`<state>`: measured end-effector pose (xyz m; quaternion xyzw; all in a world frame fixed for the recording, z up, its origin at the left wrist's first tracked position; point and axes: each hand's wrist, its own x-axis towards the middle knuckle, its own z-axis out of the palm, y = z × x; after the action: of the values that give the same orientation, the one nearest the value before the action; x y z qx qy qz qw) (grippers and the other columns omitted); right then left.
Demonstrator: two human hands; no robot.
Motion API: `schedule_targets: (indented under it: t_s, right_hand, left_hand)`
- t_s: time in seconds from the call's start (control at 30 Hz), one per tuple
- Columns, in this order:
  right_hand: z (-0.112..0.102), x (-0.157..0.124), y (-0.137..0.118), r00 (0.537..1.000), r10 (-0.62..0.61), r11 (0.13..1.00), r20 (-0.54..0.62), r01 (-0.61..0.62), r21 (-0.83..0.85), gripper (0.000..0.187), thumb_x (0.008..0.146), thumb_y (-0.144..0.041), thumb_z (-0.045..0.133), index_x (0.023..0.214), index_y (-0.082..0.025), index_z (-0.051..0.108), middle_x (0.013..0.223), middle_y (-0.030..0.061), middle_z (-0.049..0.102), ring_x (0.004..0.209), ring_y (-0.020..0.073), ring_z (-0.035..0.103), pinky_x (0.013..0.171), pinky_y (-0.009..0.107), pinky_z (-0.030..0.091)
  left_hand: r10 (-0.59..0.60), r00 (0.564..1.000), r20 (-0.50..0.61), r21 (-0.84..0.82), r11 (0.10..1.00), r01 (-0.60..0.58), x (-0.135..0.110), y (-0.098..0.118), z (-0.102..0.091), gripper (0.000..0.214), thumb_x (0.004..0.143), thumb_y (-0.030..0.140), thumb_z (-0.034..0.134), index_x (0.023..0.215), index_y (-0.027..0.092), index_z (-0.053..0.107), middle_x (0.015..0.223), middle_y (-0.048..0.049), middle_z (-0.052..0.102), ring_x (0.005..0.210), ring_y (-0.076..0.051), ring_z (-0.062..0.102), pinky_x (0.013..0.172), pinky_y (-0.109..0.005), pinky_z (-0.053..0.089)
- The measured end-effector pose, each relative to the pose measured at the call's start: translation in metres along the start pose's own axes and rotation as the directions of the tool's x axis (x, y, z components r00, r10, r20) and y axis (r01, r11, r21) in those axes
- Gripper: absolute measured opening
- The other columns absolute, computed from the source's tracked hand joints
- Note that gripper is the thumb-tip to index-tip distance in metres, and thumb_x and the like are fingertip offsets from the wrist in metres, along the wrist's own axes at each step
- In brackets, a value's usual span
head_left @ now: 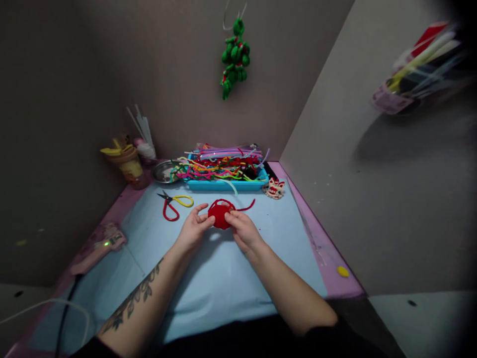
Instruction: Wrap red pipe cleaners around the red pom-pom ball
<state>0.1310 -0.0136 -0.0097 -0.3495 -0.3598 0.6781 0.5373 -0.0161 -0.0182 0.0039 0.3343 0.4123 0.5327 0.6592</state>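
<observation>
Both hands are brought together over the middle of the light-blue sheet (231,283), with one red piece (219,217) held between them. Its left edge is pinched by the left hand (194,224), thumb on the near face, upper fingers fanned out clear of it; whatever backs that thumb is mostly hidden. Its right side is pinched by the right hand (243,227), thumb laid on the front face, the other fingers curled beneath; fingertip contact behind can't be told. Red piece: rounded, filled in at the bottom, open loop along the top, a loose red tail (248,205) run out to the right. Scissors (169,200) are laid up and left of the left hand, one handle red, one yellow, blades slightly parted. Behind the red piece a blue tray (227,186) is heaped with multicoloured fuzzy stems (219,172); a metal dish (159,173) is set just beside its left end, a white-and-red figure (275,189) by its right front corner. Pink glue gun (97,252) is laid on its side at the left, green light lit. Yellow disc (343,272) is left at the right edge. Green ornament (236,54) is hung against the back wall.
</observation>
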Motion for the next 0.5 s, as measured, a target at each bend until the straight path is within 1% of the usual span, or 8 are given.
schedule_targets:
  t_s: [0.07, 0.1, 0.17, 0.23, 0.27, 0.37, 0.43, 0.5]
  right_hand:
    - [0.0, -0.001, 0.001, 0.999, -0.045, 0.996, 0.005, 0.045, -0.074, 0.032, 0.067, -0.049, 0.076, 0.074, -0.017, 0.073, 0.075, 0.0046, 0.071, 0.081, 0.0204, 0.063, 0.084, 0.036, 0.045]
    - [-0.001, -0.001, 0.001, 0.998, -0.07, 0.992, 0.009, 0.07, -0.108, 0.033, 0.07, -0.05, 0.073, 0.076, -0.018, 0.073, 0.078, 0.0051, 0.071, 0.085, 0.0209, 0.062, 0.087, 0.036, 0.044]
    - [-0.002, 0.0, 0.001, 0.992, -0.128, 0.981, -0.005, 0.125, -0.15, 0.034, 0.075, -0.051, 0.068, 0.085, -0.019, 0.073, 0.096, 0.0063, 0.071, 0.098, 0.022, 0.06, 0.092, 0.036, 0.042]
    - [-0.005, 0.001, 0.001, 0.979, -0.189, 0.972, -0.077, 0.175, -0.159, 0.035, 0.077, -0.051, 0.065, 0.097, -0.023, 0.07, 0.114, 0.0058, 0.066, 0.11, 0.0222, 0.056, 0.094, 0.036, 0.041]
    - [-0.006, 0.001, 0.0, 0.968, -0.217, 0.968, -0.123, 0.196, -0.159, 0.034, 0.078, -0.049, 0.065, 0.101, -0.025, 0.067, 0.118, 0.0051, 0.063, 0.111, 0.0219, 0.056, 0.094, 0.036, 0.041]
    - [-0.01, 0.002, -0.002, 0.935, -0.281, 0.95, -0.214, 0.24, -0.199, 0.03, 0.077, -0.041, 0.066, 0.102, -0.027, 0.062, 0.112, 0.0041, 0.062, 0.104, 0.0205, 0.058, 0.092, 0.036, 0.042]
    - [-0.011, 0.001, -0.004, 0.918, -0.346, 0.907, -0.193, 0.275, -0.318, 0.023, 0.077, -0.036, 0.066, 0.097, -0.026, 0.063, 0.112, 0.0049, 0.06, 0.103, 0.0206, 0.057, 0.093, 0.038, 0.042]
    - [-0.011, -0.001, -0.006, 0.902, -0.414, 0.815, -0.119, 0.309, -0.491, 0.019, 0.078, -0.033, 0.064, 0.095, -0.026, 0.067, 0.121, 0.0066, 0.055, 0.112, 0.0222, 0.053, 0.098, 0.039, 0.039]
  left_hand:
    - [0.01, 1.0, -0.027, -0.018, 1.0, -0.011, 0.002, 0.0, -0.002, 0.079, 0.052, 0.027, 0.089, 0.115, 0.014, 0.043, 0.074, -0.0051, 0.073, 0.061, -0.015, 0.066, 0.07, -0.027, 0.048]
    - [0.013, 0.999, -0.043, -0.038, 0.999, -0.015, 0.003, -0.001, -0.003, 0.076, 0.052, 0.026, 0.089, 0.113, 0.014, 0.045, 0.074, -0.0045, 0.073, 0.061, -0.015, 0.066, 0.069, -0.026, 0.047]
    - [0.007, 0.998, -0.067, -0.103, 0.995, -0.014, 0.005, -0.001, -0.005, 0.07, 0.054, 0.023, 0.088, 0.111, 0.014, 0.049, 0.077, -0.004, 0.073, 0.064, -0.014, 0.066, 0.069, -0.025, 0.047]
    - [-0.015, 0.998, -0.069, -0.178, 0.984, 0.003, 0.007, 0.0, -0.006, 0.061, 0.057, 0.022, 0.086, 0.109, 0.015, 0.054, 0.086, -0.0049, 0.073, 0.07, -0.014, 0.066, 0.07, -0.025, 0.048]
    - [-0.029, 0.998, -0.061, -0.209, 0.978, 0.016, 0.007, 0.001, -0.006, 0.056, 0.059, 0.021, 0.084, 0.108, 0.015, 0.056, 0.09, -0.0052, 0.073, 0.073, -0.014, 0.066, 0.071, -0.025, 0.049]
    - [-0.074, 0.997, -0.031, -0.266, 0.962, 0.064, 0.007, 0.005, -0.004, 0.043, 0.064, 0.018, 0.08, 0.104, 0.017, 0.063, 0.098, -0.0047, 0.071, 0.08, -0.015, 0.065, 0.074, -0.026, 0.05]
    - [-0.105, 0.994, -0.028, -0.282, 0.955, 0.092, 0.006, 0.007, -0.004, 0.036, 0.067, 0.017, 0.077, 0.101, 0.018, 0.066, 0.1, -0.0045, 0.071, 0.081, -0.015, 0.064, 0.073, -0.027, 0.051]
    - [-0.127, 0.991, -0.029, -0.273, 0.955, 0.114, 0.005, 0.008, -0.005, 0.031, 0.069, 0.017, 0.075, 0.1, 0.019, 0.067, 0.101, -0.005, 0.07, 0.081, -0.016, 0.063, 0.072, -0.027, 0.051]
